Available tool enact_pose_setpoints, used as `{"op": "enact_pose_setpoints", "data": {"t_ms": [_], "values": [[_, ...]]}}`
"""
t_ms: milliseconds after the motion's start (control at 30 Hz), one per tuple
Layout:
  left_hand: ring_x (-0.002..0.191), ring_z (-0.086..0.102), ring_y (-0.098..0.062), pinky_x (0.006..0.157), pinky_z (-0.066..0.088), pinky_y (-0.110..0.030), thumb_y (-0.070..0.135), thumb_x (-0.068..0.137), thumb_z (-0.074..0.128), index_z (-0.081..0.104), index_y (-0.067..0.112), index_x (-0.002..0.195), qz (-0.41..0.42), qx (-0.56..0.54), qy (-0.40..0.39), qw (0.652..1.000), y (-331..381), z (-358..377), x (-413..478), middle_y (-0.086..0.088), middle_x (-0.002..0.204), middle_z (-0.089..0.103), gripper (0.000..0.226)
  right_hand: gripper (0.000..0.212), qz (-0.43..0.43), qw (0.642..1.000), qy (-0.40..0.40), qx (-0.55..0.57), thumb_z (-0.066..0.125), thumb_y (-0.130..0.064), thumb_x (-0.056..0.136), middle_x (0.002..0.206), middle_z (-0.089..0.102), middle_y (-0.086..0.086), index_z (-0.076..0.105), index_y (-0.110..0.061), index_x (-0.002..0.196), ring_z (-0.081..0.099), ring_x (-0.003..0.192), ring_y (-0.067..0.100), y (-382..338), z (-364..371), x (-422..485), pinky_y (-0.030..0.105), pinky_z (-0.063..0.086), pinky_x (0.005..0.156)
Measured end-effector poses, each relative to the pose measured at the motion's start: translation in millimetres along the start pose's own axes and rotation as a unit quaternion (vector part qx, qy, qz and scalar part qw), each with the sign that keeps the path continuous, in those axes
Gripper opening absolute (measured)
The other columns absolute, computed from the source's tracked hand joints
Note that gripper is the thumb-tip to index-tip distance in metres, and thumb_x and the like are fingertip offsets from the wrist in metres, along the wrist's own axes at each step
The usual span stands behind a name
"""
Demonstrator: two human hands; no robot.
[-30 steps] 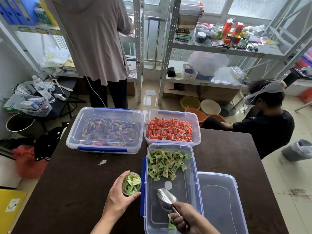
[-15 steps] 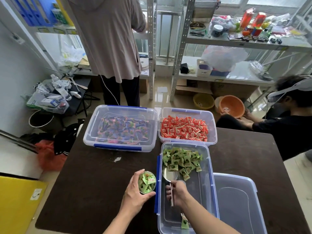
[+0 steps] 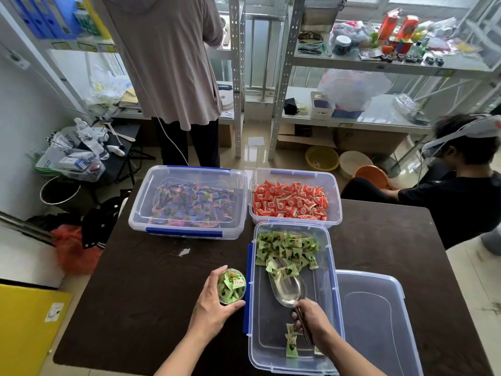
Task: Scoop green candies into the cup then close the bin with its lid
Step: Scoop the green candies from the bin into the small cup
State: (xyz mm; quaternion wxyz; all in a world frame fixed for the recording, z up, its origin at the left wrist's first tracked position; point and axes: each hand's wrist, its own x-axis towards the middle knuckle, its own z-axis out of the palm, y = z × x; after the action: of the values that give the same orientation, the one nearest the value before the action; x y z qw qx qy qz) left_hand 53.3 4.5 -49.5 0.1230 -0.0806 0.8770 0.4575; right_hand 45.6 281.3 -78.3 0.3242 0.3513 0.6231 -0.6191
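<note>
The left hand (image 3: 214, 305) wraps its fingers around a small cup (image 3: 231, 286) of green candies on the dark desk (image 3: 141, 294), just beside the open clear bin (image 3: 291, 348). Inside the bin, the right hand (image 3: 311, 318) grips the handle of a metal scoop (image 3: 288, 290), its tip touching the green candy pile (image 3: 287, 249). The lid (image 3: 376, 321) lies right of the bin.
</note>
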Motion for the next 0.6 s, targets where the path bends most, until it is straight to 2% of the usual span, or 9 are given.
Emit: {"op": "enact_pose_setpoints", "data": {"t_ms": [100,200,267,367,500,600], "values": [[0.121,0.051,-0.003,0.098,0.039,-0.022,0.043,0.070,0.089,0.032,0.055,0.135,0.003,0.000,0.000,1.000,-0.6,0.4,-0.1,0.015,0.136,0.049,0.087,0.015,-0.030,0.999,-0.018,-0.031,0.051,-0.017,0.077,0.062,0.054,0.009,0.053,-0.007,0.088,0.042,0.045,0.016,-0.5,-13.3,-18.1,0.024,0.031,0.043],[0.121,0.051,-0.004,0.098,0.039,-0.024,0.045,0.070,0.089,0.031,0.056,0.134,0.007,0.000,0.000,1.000,-0.3,0.2,-0.6,0.015,0.136,0.049,0.087,0.007,-0.047,0.996,-0.041,-0.058,0.048,-0.012,0.083,0.061,0.053,0.007,0.053,-0.008,0.086,0.040,0.046,0.016,-3.6,-23.1,-38.4,0.027,0.028,0.046],[0.120,0.052,-0.002,0.098,0.040,-0.023,0.044,0.068,0.091,0.034,0.056,0.134,0.003,-0.002,0.009,1.000,1.3,0.0,-1.4,0.016,0.134,0.052,0.088,0.010,-0.060,0.994,-0.050,-0.073,0.048,-0.015,0.080,0.061,0.052,0.007,0.053,-0.008,0.086,0.039,0.047,0.016,-10.9,-27.6,-51.8,0.026,0.027,0.046],[0.119,0.054,-0.001,0.098,0.043,-0.024,0.047,0.064,0.092,0.039,0.055,0.136,0.002,-0.005,0.025,1.000,0.8,0.6,-2.9,0.019,0.131,0.057,0.090,0.012,-0.074,0.986,-0.098,-0.114,0.047,-0.014,0.089,0.064,0.053,0.004,0.057,-0.009,0.093,0.039,0.048,0.014,-29.4,-23.2,-73.2,0.026,0.029,0.046],[0.119,0.056,-0.001,0.101,0.047,-0.028,0.050,0.061,0.092,0.041,0.052,0.139,0.007,-0.010,0.020,1.000,-2.4,0.4,-1.8,0.022,0.130,0.058,0.092,0.014,-0.109,0.960,-0.141,-0.214,0.043,-0.010,0.095,0.065,0.048,-0.001,0.056,-0.010,0.101,0.037,0.047,0.008,-64.2,7.6,-99.4,0.023,0.027,0.045],[0.121,0.058,-0.002,0.103,0.049,-0.030,0.036,0.061,0.090,0.041,0.057,0.134,0.011,-0.027,0.011,1.000,-3.4,-0.2,-0.6,0.023,0.130,0.059,0.090,0.010,-0.148,0.919,-0.135,-0.340,0.044,-0.016,0.094,0.068,0.052,0.000,0.053,-0.017,0.091,0.044,0.052,0.010,-89.3,35.4,-106.3,0.031,0.036,0.053]]}}
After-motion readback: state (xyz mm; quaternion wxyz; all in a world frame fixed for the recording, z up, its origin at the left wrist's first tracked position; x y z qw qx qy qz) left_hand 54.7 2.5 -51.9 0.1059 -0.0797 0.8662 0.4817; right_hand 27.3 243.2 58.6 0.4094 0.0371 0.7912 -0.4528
